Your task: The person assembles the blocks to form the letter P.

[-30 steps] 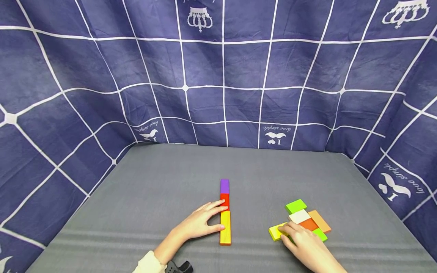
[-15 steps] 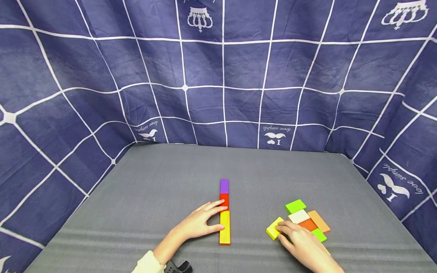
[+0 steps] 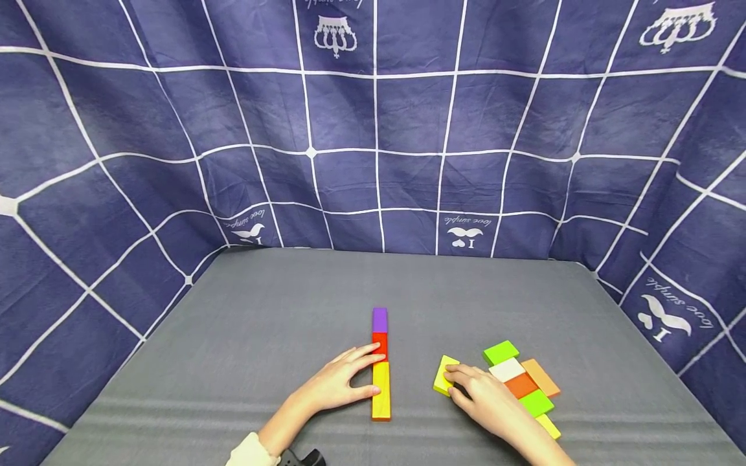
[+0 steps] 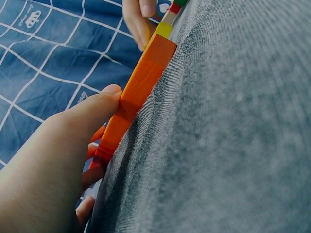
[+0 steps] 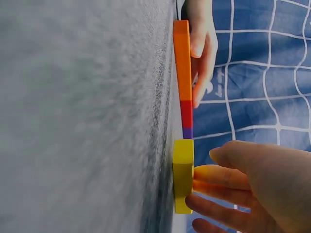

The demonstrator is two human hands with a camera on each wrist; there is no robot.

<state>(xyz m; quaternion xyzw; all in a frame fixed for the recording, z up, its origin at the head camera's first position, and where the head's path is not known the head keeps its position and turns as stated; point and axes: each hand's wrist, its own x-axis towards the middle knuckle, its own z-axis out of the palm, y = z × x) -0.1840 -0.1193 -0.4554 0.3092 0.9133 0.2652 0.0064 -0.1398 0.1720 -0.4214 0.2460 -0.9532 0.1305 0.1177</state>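
A column of blocks lies on the grey cloth: a purple block [image 3: 380, 320] at the far end, a red block [image 3: 381, 338], then a long yellow-orange block [image 3: 381, 398] nearest me. My left hand [image 3: 337, 383] rests on the column, fingertips on the red block and thumb on the long one. Right of the column, apart from it, a short yellow block [image 3: 441, 377] lies flat on the cloth. The straight fingers of my right hand [image 5: 262, 189] touch its top face, while the thumb stands clear of it in the right wrist view.
Behind the right hand lies a loose cluster: a green block [image 3: 501, 353], a white block [image 3: 507, 369], an orange block [image 3: 541, 377], a red-orange block [image 3: 521, 386], another green block [image 3: 537, 404] and a yellow block [image 3: 548, 426]. A blue checked curtain [image 3: 408, 181] hangs behind the table.
My right hand has slid the short yellow block left, away from the cluster, and turned it more lengthwise. Another yellow block has come into view behind it. The left hand stays on the column.
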